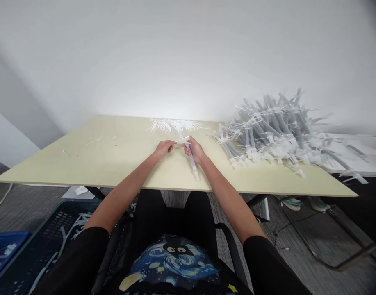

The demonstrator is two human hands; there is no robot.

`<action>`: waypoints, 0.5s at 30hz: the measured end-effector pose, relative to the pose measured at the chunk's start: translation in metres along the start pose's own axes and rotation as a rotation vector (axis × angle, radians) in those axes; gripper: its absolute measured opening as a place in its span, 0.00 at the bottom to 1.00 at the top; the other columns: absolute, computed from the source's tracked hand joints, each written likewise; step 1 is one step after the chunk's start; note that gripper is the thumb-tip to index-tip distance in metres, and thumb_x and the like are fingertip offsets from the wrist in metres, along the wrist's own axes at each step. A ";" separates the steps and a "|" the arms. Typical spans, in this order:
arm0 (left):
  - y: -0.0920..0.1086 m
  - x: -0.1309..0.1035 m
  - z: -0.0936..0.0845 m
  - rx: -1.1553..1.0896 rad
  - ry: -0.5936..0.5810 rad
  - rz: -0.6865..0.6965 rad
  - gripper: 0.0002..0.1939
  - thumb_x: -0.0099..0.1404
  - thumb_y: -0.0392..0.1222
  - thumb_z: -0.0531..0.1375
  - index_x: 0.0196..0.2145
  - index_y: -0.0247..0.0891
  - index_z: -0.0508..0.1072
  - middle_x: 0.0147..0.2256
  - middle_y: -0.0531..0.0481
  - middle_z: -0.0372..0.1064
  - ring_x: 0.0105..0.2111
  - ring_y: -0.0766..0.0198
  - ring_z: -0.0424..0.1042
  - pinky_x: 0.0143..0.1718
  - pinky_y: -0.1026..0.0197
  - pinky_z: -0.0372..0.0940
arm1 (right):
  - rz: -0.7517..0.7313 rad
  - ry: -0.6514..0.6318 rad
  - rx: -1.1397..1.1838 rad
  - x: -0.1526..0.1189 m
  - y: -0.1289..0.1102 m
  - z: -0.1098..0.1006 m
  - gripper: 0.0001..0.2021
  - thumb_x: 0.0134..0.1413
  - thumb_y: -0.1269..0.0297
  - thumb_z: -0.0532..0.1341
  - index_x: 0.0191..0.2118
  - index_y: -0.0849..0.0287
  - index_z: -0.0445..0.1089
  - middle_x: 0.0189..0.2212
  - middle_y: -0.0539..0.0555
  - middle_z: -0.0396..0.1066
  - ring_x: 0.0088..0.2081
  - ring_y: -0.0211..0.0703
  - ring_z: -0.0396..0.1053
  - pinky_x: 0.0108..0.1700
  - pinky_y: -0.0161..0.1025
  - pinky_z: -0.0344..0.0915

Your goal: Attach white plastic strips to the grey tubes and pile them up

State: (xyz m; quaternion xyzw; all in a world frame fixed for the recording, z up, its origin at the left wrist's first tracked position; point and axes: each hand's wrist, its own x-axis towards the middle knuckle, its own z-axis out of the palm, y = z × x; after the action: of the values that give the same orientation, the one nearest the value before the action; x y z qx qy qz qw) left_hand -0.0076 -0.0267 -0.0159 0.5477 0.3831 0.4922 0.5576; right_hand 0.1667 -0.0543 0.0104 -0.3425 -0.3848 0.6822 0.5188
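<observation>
Over the middle of the table, my right hand (195, 149) is closed around a grey tube (191, 157) with a whitish translucent end piece. The tube slants, its near end pointing toward the table's front edge. Thin white pieces stick out around the tube's middle, by my right thumb. My left hand (165, 149) pinches a thin white stick (179, 141), which reaches across to the tube at my right fingers. Whether its tip goes into the tube or only touches it, I cannot tell. Just beyond the hands lies a heap of thin white sticks (192, 125).
A large pile of similar grey tubes (274, 127) with white spiky pieces covers the table's right side. A few loose sticks (95, 140) lie on the left. Below left stand a dark crate (55, 221) with tubes and a blue bin (14, 237). A wall (175, 57) rises behind the table.
</observation>
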 end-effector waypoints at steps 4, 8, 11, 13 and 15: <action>0.002 -0.002 0.002 0.132 -0.036 0.018 0.13 0.56 0.46 0.59 0.30 0.31 0.74 0.24 0.51 0.62 0.22 0.72 0.58 0.24 0.66 0.52 | -0.001 -0.008 -0.045 0.001 0.001 -0.002 0.20 0.56 0.46 0.50 0.36 0.60 0.64 0.20 0.50 0.65 0.16 0.31 0.54 0.13 0.29 0.46; 0.004 -0.005 0.006 0.244 -0.062 0.045 0.12 0.57 0.45 0.57 0.31 0.32 0.73 0.24 0.51 0.62 0.21 0.72 0.57 0.24 0.65 0.52 | 0.004 -0.021 -0.068 0.003 0.001 -0.004 0.28 0.55 0.42 0.46 0.38 0.63 0.68 0.20 0.53 0.66 0.16 0.31 0.54 0.13 0.29 0.45; 0.005 -0.007 0.007 0.262 -0.071 0.055 0.13 0.57 0.45 0.57 0.32 0.32 0.73 0.25 0.51 0.62 0.21 0.72 0.57 0.24 0.65 0.52 | -0.014 -0.030 -0.047 0.004 0.002 -0.006 0.28 0.55 0.42 0.48 0.39 0.64 0.69 0.22 0.53 0.67 0.17 0.30 0.54 0.13 0.29 0.46; 0.004 -0.007 0.006 0.260 -0.071 0.057 0.13 0.56 0.46 0.57 0.32 0.32 0.74 0.25 0.51 0.63 0.22 0.72 0.58 0.24 0.65 0.52 | -0.015 -0.035 -0.049 0.005 0.003 -0.007 0.24 0.54 0.46 0.53 0.40 0.65 0.69 0.22 0.53 0.67 0.17 0.29 0.55 0.13 0.28 0.47; 0.004 -0.006 0.006 0.254 -0.071 0.060 0.14 0.55 0.46 0.58 0.33 0.33 0.74 0.26 0.50 0.64 0.22 0.72 0.58 0.25 0.65 0.53 | -0.017 -0.033 -0.058 0.006 0.004 -0.009 0.20 0.53 0.50 0.57 0.39 0.64 0.69 0.22 0.52 0.68 0.17 0.28 0.55 0.13 0.28 0.47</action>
State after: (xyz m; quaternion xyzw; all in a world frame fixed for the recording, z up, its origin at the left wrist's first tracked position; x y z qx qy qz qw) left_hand -0.0041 -0.0341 -0.0121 0.6421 0.4059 0.4364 0.4822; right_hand 0.1709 -0.0474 0.0023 -0.3430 -0.4159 0.6718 0.5081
